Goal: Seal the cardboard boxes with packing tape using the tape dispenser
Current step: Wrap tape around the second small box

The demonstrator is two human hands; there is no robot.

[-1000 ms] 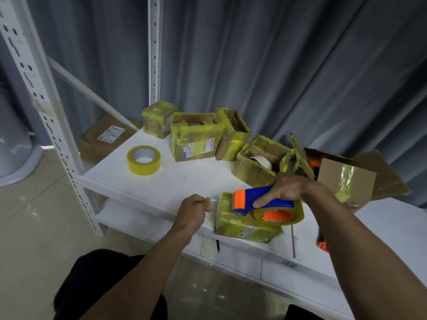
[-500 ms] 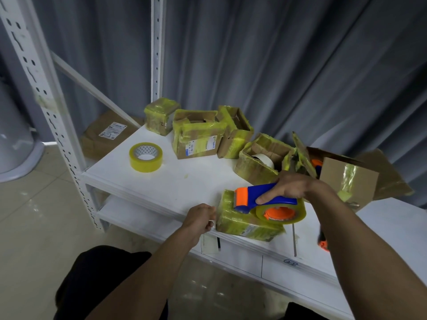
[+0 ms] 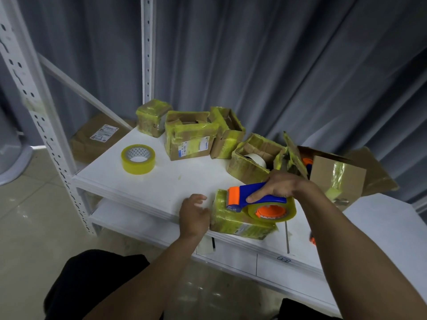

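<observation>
A small cardboard box point(image 3: 235, 221) wrapped in yellowish tape lies at the front edge of the white shelf point(image 3: 175, 183). My right hand point(image 3: 280, 185) grips the blue and orange tape dispenser point(image 3: 256, 199), which rests on top of that box with its tape roll toward the right. My left hand point(image 3: 194, 214) is at the box's left end, fingers spread and a little blurred, touching or nearly touching the side. Several more taped boxes point(image 3: 190, 140) stand at the back of the shelf, some with open flaps.
A loose roll of yellow tape point(image 3: 138, 158) sits on the shelf's left part. An open brown box point(image 3: 337, 174) stands at the right. White perforated uprights point(image 3: 41, 118) frame the left side. A flat labelled carton point(image 3: 99, 137) lies on the floor behind. Grey curtains hang behind.
My left hand was a closed fist pulling left and down from the box; it has now opened and come back up to the box's left end. The dispenser stayed on the box.
</observation>
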